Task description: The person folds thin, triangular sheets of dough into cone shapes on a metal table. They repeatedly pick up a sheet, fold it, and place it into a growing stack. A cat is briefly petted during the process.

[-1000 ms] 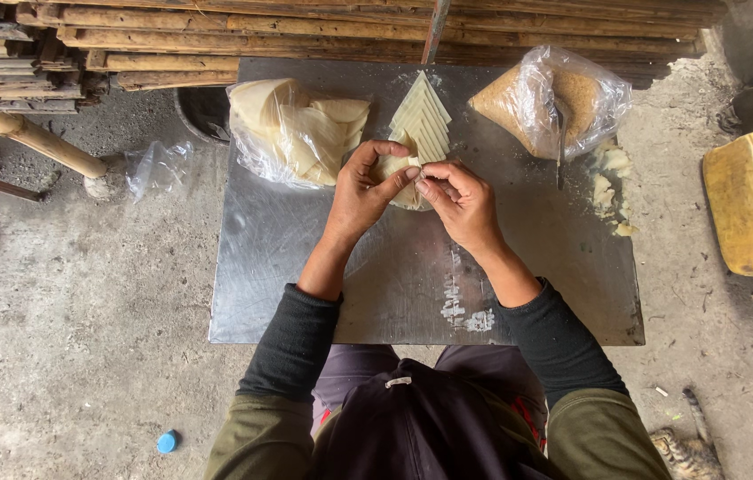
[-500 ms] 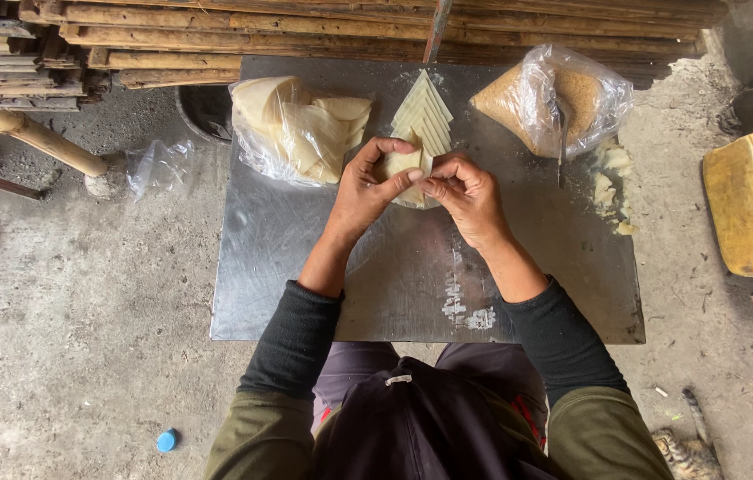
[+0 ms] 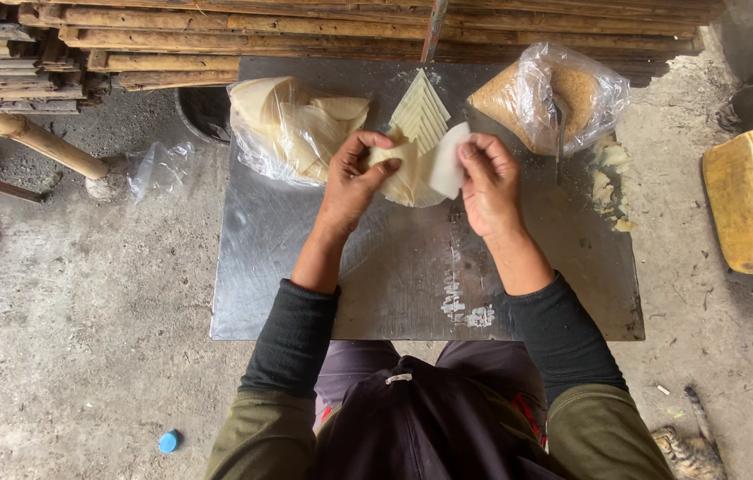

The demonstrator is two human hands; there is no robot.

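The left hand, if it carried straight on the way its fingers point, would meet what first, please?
Probably the pale folded wrapper piece that the left hand already pinches; beyond it lies the fan of overlapped pale strips on the grey metal sheet.

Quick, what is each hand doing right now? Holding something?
Left hand: fingers closed on a pale folded wrapper.
Right hand: fingers pinching a white round wrapper.

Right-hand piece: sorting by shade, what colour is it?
White piece, pinched by the right hand; head view.
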